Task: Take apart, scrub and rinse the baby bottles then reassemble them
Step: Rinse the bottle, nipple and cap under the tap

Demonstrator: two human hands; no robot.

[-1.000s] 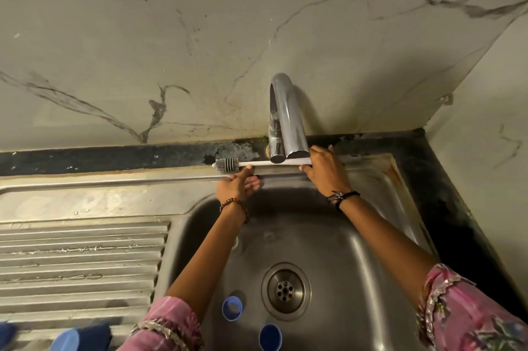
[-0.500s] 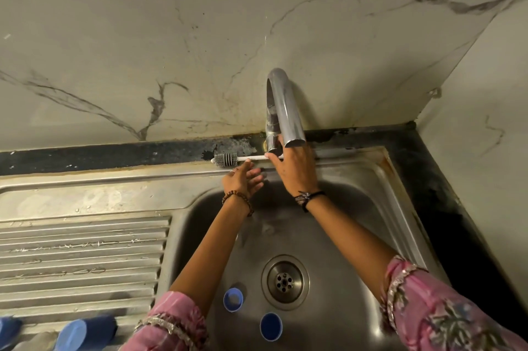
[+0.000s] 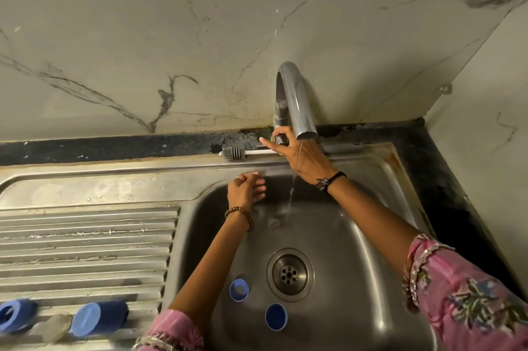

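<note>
Fingers of right hand pinch the tap knob at the base of the faucet; thumb and forefinger curled round it, other fingers spread. Thin water stream falls from the spout into the sink. Left hand hovers at the basin's back edge, fingers loosely curled, holding nothing. No readable brand, label or writing anywhere.

Counts: 1 bottle brush, lying on the sink's back ledge just left of the right hand, white handle running under it. 2 blue caps in the basin: one ring-shaped left of the drain, one below it. 2 blue bottle pieces on the drainboard, bottom left: one lying on its side, one cut by the frame edge; 1 clear piece between them, blurred. 2 wrist bracelets, 1 each.
</note>
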